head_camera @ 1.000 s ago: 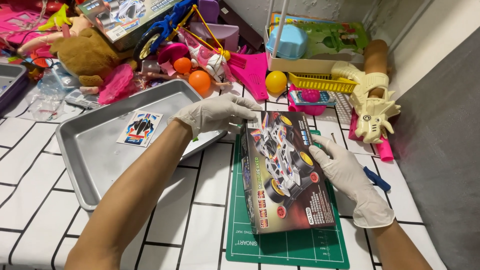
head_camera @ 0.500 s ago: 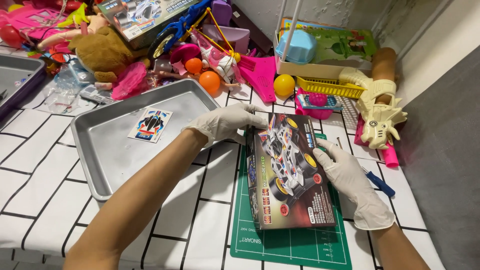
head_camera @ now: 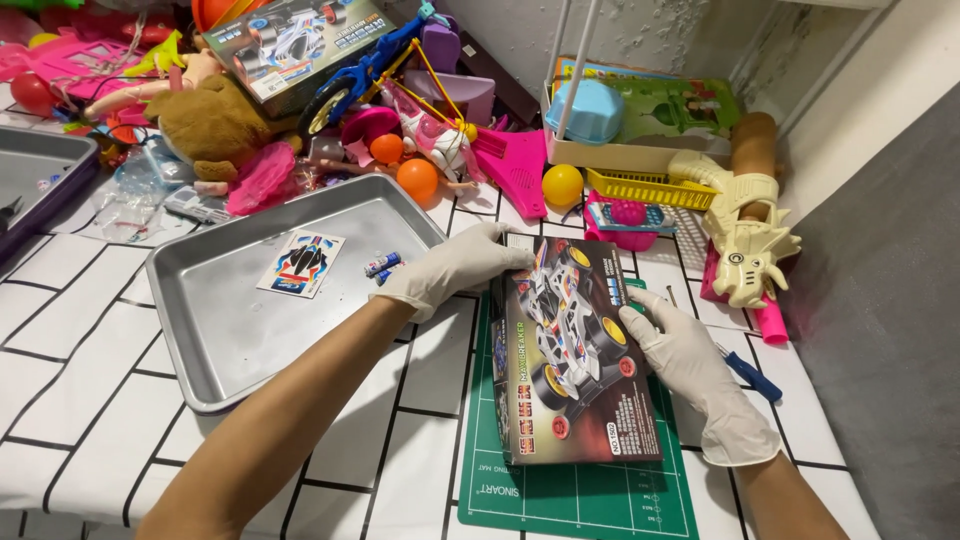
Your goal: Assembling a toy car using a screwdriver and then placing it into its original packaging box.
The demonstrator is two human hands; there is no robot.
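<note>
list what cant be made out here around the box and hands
Head view only:
- Cutting mat: middle hidden under the toy car box; near edge cut off by the frame.
- Left hand: fingertips hidden behind the box's top edge.
- Screwdriver: mostly covered by the right hand.
- Small parts in the tray: too small to identify.

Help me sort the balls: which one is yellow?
The yellow ball beside the yellow basket; the two balls left of it, near the doll, are orange.
</note>
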